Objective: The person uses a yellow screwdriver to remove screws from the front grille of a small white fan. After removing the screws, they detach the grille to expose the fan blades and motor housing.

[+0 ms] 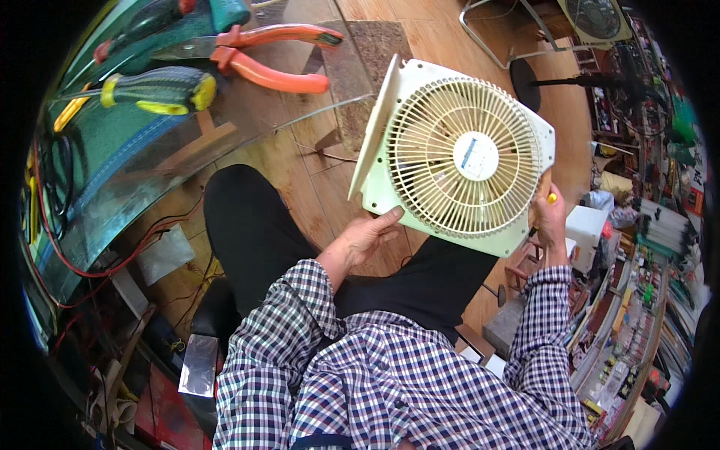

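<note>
An off-white square exhaust fan (517, 169) with a round ribbed grille is held up over my lap, tilted. A raised side panel runs along its left edge, and a round label sits at the grille's centre. My left hand (361, 238) grips the fan's lower left edge, thumb on the near face and the other fingers partly under it. At the lower right side, my right hand (551, 221) is closed round the fan's edge. A small yellow tip (553, 198) shows by its fingers; I cannot make out what it belongs to.
On the glass table (161, 161) at upper left lie orange-handled pliers (274, 79), a black-and-yellow screwdriver (157, 88) and other tools. Red wires (97, 274) hang from its edge. Crowded shelves of small parts (622, 352) line the right. A metal-framed chair (487, 34) stands beyond the fan.
</note>
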Demonstrator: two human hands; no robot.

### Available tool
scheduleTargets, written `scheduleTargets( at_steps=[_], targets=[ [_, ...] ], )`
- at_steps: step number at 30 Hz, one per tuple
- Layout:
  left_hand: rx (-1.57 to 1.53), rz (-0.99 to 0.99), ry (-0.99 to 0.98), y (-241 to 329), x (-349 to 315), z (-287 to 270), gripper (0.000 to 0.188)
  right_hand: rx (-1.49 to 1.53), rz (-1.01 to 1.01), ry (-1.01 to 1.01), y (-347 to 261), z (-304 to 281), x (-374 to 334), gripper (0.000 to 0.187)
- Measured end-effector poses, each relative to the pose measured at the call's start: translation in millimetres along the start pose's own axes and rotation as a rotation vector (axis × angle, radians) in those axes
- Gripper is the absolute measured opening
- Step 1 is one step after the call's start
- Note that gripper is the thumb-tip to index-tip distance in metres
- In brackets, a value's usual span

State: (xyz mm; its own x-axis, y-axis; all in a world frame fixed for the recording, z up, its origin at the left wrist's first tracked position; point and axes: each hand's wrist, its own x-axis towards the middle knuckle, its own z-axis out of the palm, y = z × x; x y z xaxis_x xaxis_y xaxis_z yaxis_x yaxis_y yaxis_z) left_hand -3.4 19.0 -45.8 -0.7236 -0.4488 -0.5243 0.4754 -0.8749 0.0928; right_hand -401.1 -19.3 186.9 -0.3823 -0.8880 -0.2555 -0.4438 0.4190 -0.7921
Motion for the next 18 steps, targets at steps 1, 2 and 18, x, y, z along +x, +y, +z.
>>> scheduleTargets(
  at_steps=[1, 2, 18],
  targets=[
    [0.027, -0.014, -0.001, 0, 1, -3, 0.058, -0.003, -0.002, -0.008, -3, 1, 5, 0.040],
    [0.054, -0.027, -0.004, -1, 3, -6, 0.058, -0.020, -0.008, -0.015, -6, 1, 8, 0.040],
    [0.198, 0.076, 0.011, 43, -17, -10, 0.066, -0.199, -0.064, -0.048, -22, -5, 36, 0.043]
  ],
)
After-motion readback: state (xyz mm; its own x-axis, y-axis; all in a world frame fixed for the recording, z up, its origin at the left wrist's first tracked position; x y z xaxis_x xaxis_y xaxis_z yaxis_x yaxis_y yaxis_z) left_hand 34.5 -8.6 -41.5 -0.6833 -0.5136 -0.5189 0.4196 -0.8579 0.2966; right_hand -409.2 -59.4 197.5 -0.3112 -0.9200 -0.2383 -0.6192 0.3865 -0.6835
